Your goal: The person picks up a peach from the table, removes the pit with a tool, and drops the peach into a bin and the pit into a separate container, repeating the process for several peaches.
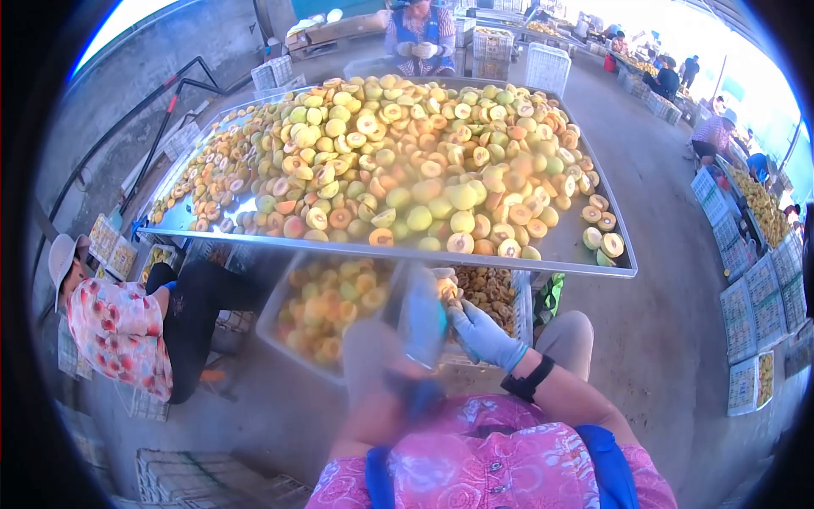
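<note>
Both my hands wear light gloves and meet in front of my lap, just below the near edge of the metal tray (381,249). Fingers of my right hand (485,332) are closed at a small orange-brown fruit piece (447,290). My left hand (426,318) is smeared by motion beside it, so its fingers cannot be made out. Whole and halved yellow-green fruit (424,161) is heaped on the tray. Beneath my hands stands a crate of brown pits (489,293); to its left is a crate of fruit (331,310).
A person in a floral shirt (123,331) sits at the left, near small crates. Another person (420,42) is across the tray. Stacked white crates (742,314) line the right side, with more people and fruit tables at the back right. My knees flank the pit crate.
</note>
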The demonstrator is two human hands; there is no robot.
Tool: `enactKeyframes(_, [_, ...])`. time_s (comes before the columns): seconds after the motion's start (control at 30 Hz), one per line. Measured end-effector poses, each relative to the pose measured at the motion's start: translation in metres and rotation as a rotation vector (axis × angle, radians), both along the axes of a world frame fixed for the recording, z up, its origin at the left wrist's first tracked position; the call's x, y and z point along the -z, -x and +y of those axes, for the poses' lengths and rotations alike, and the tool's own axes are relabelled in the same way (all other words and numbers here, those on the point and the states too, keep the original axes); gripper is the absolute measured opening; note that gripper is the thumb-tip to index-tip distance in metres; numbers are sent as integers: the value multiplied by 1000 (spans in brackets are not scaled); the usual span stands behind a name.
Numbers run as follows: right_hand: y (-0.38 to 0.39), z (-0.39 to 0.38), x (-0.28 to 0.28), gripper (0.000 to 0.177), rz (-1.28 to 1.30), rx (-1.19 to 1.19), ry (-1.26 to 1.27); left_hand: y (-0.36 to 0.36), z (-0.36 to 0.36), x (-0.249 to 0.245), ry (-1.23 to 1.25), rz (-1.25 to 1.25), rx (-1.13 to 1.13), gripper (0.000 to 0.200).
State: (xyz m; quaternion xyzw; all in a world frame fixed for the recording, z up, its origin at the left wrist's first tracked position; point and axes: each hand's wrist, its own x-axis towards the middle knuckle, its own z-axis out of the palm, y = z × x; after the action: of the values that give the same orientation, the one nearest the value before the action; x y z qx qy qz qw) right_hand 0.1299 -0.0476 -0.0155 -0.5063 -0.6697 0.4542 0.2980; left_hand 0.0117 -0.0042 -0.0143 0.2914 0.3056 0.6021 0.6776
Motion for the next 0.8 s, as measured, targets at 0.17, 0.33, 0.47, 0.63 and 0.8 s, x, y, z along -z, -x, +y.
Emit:
enactKeyframes(0.17, [-3,-4,-24,30,109,14,310,19,13,17,190,-155,219,46])
enactKeyframes(0.33, [4,-9,-43,38,215,101,357,5,3,0,13,74,37,58])
enactKeyframes(0.47, [-6,-9,-33,41,604,29,642,15,9,2,151,-21,213,61])
enactKeyframes(0.63, [-1,-8,-33,34,392,51,476,10,6,-5,27,149,65,61])
enactKeyframes(0.8, [-1,-10,-35,34,647,75,684,14,2,-9,121,53,147,60])
